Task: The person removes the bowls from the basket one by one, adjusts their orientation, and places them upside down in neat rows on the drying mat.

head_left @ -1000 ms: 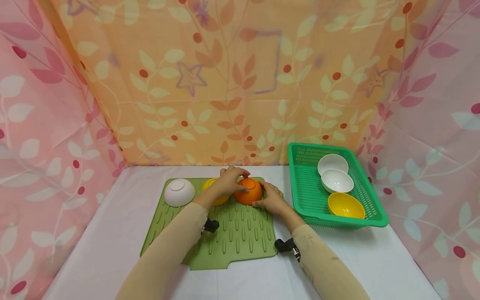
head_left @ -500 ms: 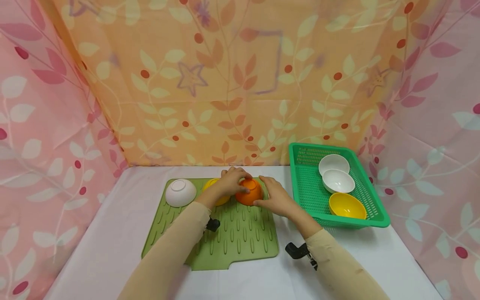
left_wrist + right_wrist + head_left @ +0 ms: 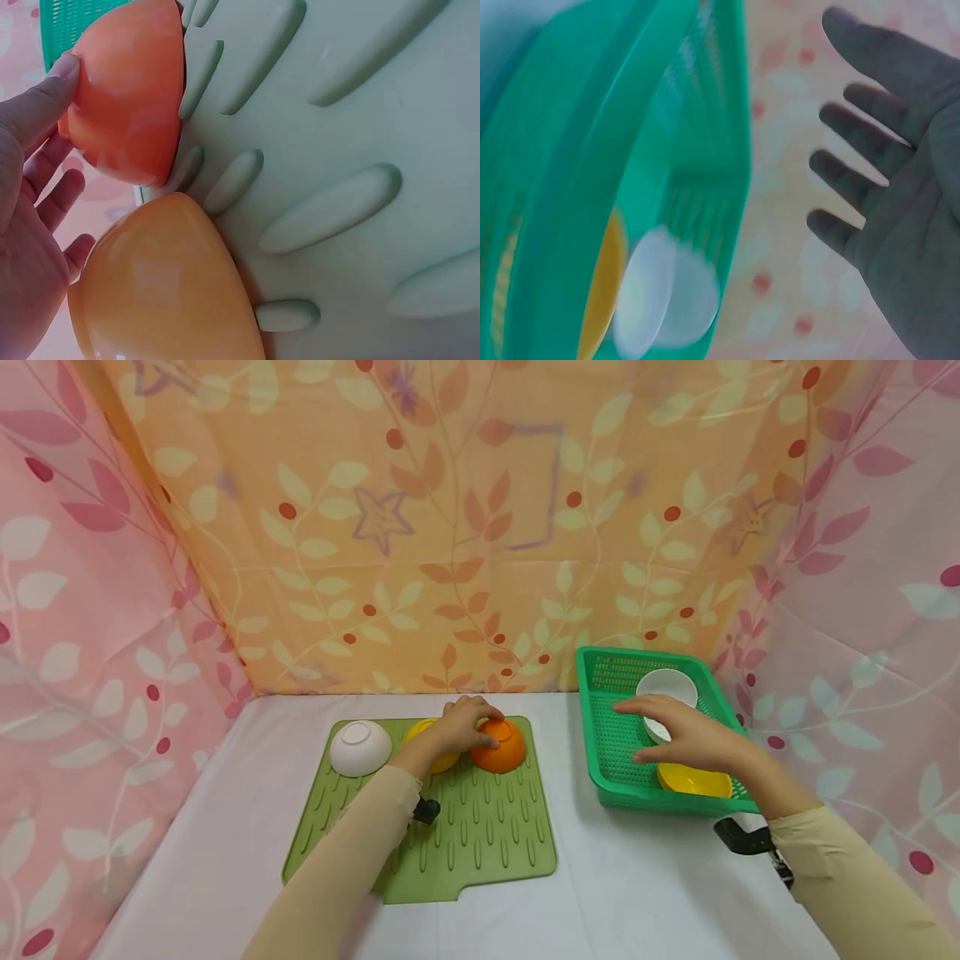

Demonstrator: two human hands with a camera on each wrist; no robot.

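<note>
**Left hand on an upturned orange bowl, right hand open over a green basket**

A person's two arms in beige sleeves reach over a white bench. The left hand (image 3: pixel 456 727) rests on an orange bowl (image 3: pixel 498 746) that sits upside down at the far edge of a ridged green mat (image 3: pixel 480 835); its grip is loose, with the thumb against the bowl's side and the fingers curved over the top (the left wrist view shows the thumb tip touching the bowl wall). Just left of it, partly behind the hand, lies a yellow-orange bowl (image 3: pixel 427 735), also upturned, and further left on the mat an upturned white bowl (image 3: pixel 360 747).

The right hand (image 3: pixel 686 735) hovers above a green plastic basket (image 3: pixel 611 752) at the right of the bench, its grip empty, fingers spread and straight. In the basket sit two white bowls, the far one (image 3: pixel 667 681) clearer than the near one, and a yellow bowl (image 3: pixel 693 781) nearest the person.
</note>
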